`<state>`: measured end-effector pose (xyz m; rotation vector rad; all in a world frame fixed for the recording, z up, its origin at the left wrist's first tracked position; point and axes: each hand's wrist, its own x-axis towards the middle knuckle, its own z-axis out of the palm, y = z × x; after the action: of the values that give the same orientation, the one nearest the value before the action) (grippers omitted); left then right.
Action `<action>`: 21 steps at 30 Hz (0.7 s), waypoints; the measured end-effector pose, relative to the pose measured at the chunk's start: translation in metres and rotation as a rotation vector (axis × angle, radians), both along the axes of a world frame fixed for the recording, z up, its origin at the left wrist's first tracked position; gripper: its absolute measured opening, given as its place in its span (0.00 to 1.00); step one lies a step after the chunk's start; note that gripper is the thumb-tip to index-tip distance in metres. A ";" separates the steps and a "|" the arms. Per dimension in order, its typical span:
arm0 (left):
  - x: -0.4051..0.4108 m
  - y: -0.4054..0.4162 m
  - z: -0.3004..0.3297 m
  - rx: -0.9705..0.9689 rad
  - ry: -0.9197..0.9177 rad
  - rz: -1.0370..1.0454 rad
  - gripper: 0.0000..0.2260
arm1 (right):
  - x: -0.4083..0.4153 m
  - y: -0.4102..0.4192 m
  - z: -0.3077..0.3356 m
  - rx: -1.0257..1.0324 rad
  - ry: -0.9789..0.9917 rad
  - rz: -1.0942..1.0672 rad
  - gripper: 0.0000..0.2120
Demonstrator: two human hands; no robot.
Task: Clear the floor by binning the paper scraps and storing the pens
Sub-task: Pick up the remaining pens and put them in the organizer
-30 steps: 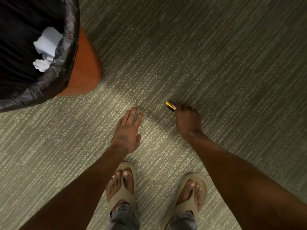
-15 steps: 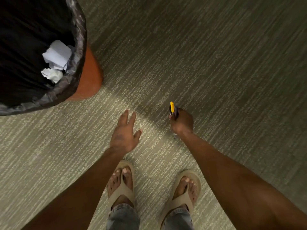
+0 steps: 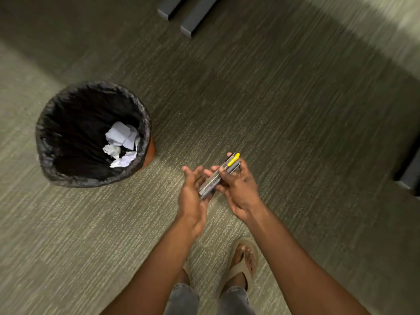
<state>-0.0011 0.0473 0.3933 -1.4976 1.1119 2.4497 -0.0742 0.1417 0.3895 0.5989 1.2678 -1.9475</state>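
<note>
**Op A:** Both hands have come up off the carpet since the earlier frame, and I now see the bin whole rather than cut off at the corner. The right hand (image 3: 238,189), which was pinching one pen at floor level, now meets the left hand (image 3: 193,196) in mid-air near the centre of my view.

**Op B:** What do I read on the grip?

**Op A:** I see a bundle of pens (image 3: 219,176) lying slantwise between the two hands, the tips pointing toward one o'clock. One has a yellow end (image 3: 234,159) at the upper tip; the rest look grey, and I cannot count them through the blur. The right hand is curled around the bundle from the three o'clock side. The left hand is cupped, fingers spread fairly wide, with the lower ends of the pens resting against its palm and fingers.

**Op B:** And the scraps?

**Op A:** I see crumpled white paper scraps (image 3: 122,143) lying inside the bin (image 3: 68,176), which stands on the floor at nine o'clock from the hands, well apart from them. It has a black liner over an orange body. The carpet (image 3: 295,144) around the hands shows no loose paper that I can make out.

**Op B:** Anything else?

**Op A:** Sandalled feet at six o'clock, the right sandal (image 3: 244,264) plainly shown. Two dark bars (image 3: 193,17) lie at twelve o'clock.
</note>
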 end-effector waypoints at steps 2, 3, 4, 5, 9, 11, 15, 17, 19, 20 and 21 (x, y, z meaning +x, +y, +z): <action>-0.004 -0.008 0.042 0.039 0.015 0.080 0.29 | 0.002 -0.005 0.045 0.014 0.072 0.005 0.24; -0.005 -0.011 0.064 0.053 0.024 0.089 0.29 | 0.003 -0.007 0.068 0.023 0.104 0.011 0.25; -0.006 -0.013 0.085 0.065 0.033 0.088 0.30 | 0.003 -0.007 0.092 0.038 0.147 0.032 0.26; -0.006 -0.013 0.105 0.078 0.047 0.080 0.30 | 0.004 -0.007 0.115 0.060 0.200 0.061 0.26; -0.001 -0.012 0.201 0.144 0.109 0.127 0.29 | 0.010 -0.010 0.219 0.124 0.544 0.192 0.38; -0.002 -0.010 0.255 0.165 0.121 0.152 0.29 | 0.011 -0.011 0.271 0.163 0.641 0.216 0.42; -0.007 -0.007 0.358 0.131 0.167 0.166 0.29 | 0.010 -0.010 0.369 0.187 0.795 0.235 0.34; -0.009 -0.005 0.399 0.123 0.204 0.163 0.29 | 0.008 -0.009 0.411 0.192 0.820 0.229 0.33; -0.009 -0.004 0.438 0.120 0.210 0.174 0.31 | 0.007 -0.008 0.446 0.169 0.822 0.224 0.33; -0.008 -0.004 0.456 0.119 0.212 0.179 0.31 | 0.008 -0.006 0.463 0.159 0.829 0.220 0.33; -0.009 -0.003 0.473 0.121 0.219 0.180 0.31 | 0.008 -0.005 0.478 0.153 0.842 0.214 0.33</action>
<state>-0.0099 0.0440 0.8667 -1.3770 0.8725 2.8027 -0.0658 0.1367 0.8677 -0.3433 1.8939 -1.9820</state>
